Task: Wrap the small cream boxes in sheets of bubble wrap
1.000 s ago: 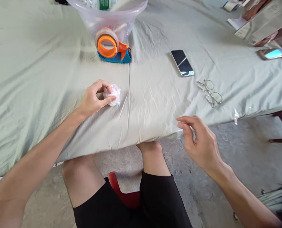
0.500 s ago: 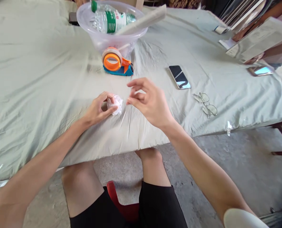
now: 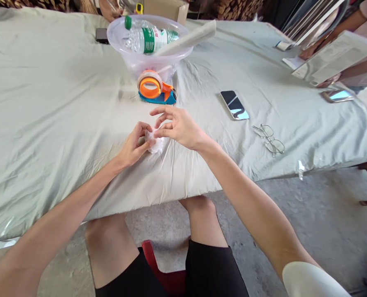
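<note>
A small crumpled ball of clear plastic (image 3: 157, 146) rests on the cloth near the table's front edge. My left hand (image 3: 136, 142) grips its left side between thumb and fingers. From above and the right, my right hand (image 3: 177, 127) reaches over the ball, with thumb and a curled finger pinched at its top and the index finger held raised. What exactly lies between those right fingertips is partly hidden. Just beyond the hands stands an orange and blue tape dispenser (image 3: 154, 88) with a roll of tape on it.
Behind the dispenser, a translucent basin (image 3: 130, 62) holds a green-capped plastic bottle (image 3: 152, 40) and a pale roll (image 3: 192, 38). A phone (image 3: 234, 105) and eyeglasses (image 3: 270, 138) lie to the right. Another person's arm (image 3: 325, 39) is at the far right, beside a clear box (image 3: 338, 57) and second phone (image 3: 338, 95).
My right hand has moved left and onto the plastic ball; before, it hovered apart from it. My left hand keeps its hold. The whole view has shifted slightly.
</note>
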{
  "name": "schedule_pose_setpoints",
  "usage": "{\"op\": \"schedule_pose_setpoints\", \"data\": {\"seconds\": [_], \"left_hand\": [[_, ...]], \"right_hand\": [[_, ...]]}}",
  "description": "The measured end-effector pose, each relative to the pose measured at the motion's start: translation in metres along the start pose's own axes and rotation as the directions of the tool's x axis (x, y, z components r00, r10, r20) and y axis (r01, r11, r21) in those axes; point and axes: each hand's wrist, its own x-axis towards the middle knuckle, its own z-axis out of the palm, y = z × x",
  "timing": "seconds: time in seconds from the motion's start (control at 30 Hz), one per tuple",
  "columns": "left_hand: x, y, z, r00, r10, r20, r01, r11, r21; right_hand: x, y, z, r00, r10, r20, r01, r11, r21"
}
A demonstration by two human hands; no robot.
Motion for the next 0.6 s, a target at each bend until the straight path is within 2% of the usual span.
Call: {"op": "schedule_pose_setpoints", "data": {"seconds": [0.13, 0.23, 0.37, 0.6], "left_hand": [[0.000, -0.008, 0.001, 0.999, 0.048, -0.002, -0.048, 0.999, -0.012], [-0.001, -0.012, 0.001, 0.999, 0.052, -0.004, -0.051, 0.999, 0.010], [-0.002, -0.013, 0.002, 0.998, 0.059, -0.006, -0.059, 0.998, -0.008], [0.002, -0.011, -0.001, 0.990, 0.137, 0.025, -0.138, 0.990, 0.035]], "right_hand": [[-0.001, 0.002, -0.002, 0.999, 0.017, 0.050, -0.016, 1.000, -0.025], [-0.004, 0.007, 0.004, 0.999, 0.046, 0.001, -0.045, 0.985, -0.169], [-0.010, 0.008, 0.018, 0.997, -0.036, -0.071, 0.007, 0.932, -0.362], [-0.013, 0.007, 0.031, 0.994, 0.005, -0.112, -0.059, 0.873, -0.484]]}}
